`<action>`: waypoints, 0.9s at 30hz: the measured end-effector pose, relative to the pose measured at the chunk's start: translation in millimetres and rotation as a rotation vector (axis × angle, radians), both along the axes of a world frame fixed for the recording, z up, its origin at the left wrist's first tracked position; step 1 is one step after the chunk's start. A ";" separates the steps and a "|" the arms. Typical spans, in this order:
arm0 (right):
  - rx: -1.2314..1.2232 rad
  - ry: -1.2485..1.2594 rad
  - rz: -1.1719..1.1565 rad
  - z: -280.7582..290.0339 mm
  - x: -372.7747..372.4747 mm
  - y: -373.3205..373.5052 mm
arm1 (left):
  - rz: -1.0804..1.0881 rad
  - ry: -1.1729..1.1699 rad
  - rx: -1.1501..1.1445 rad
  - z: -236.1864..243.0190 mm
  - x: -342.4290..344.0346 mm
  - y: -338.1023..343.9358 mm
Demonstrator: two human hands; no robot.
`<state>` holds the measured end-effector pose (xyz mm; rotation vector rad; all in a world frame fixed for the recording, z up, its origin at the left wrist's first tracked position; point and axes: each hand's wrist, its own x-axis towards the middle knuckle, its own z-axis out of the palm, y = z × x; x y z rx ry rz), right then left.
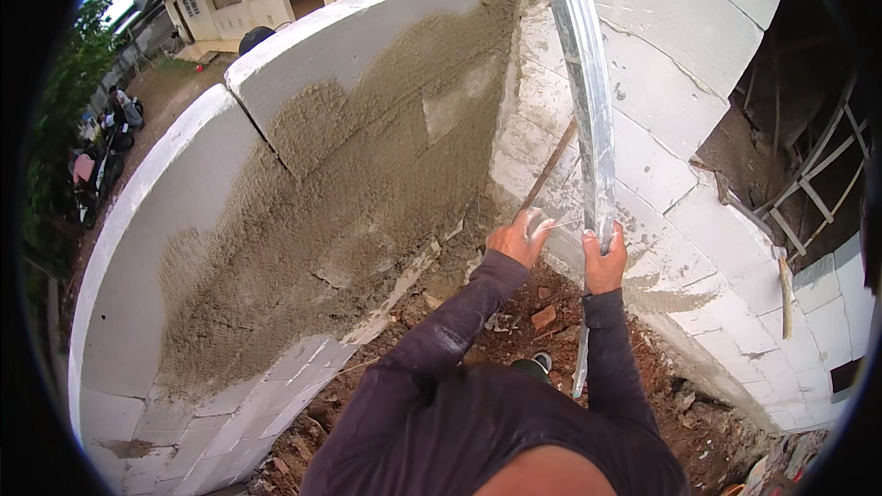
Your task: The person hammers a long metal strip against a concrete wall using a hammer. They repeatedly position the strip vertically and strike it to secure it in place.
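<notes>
A long silver metal straightedge [590, 110] stands upright before the white block wall on the right, bending with the lens. My right hand [603, 257] is closed on it, thumb up. To its left, my left hand [520, 241] has its fingers curled near a thin wooden stick [551, 165] that leans on the wall, with a thin pale string or wire [562, 224] at the fingertips. Whether the fingers grip the stick, the string or both is unclear. Wet grey mortar [349, 193] coats much of the white block wall [138, 294] on the left.
Dirt, rubble and a red brick piece [543, 316] lie by my foot in the corner. The right block wall [661, 55] has a dark opening with wooden slats [818, 174]. Beyond the left wall are a house [230, 0], parked motorbikes [101, 165] and a person [127, 108].
</notes>
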<state>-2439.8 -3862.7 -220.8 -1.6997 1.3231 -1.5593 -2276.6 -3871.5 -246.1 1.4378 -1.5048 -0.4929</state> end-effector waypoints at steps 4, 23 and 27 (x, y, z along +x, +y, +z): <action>0.057 0.001 -0.077 -20.6 -29.0 -14.5 | -0.120 -0.326 -0.216 -14.1 8.7 12.6; 0.007 -0.159 0.058 9.5 -55.7 2.5 | 0.233 -0.366 0.313 -48.0 152.0 39.0; 0.001 -0.172 0.078 121.1 -38.1 -8.9 | 0.342 -0.582 0.555 -126.8 219.1 131.0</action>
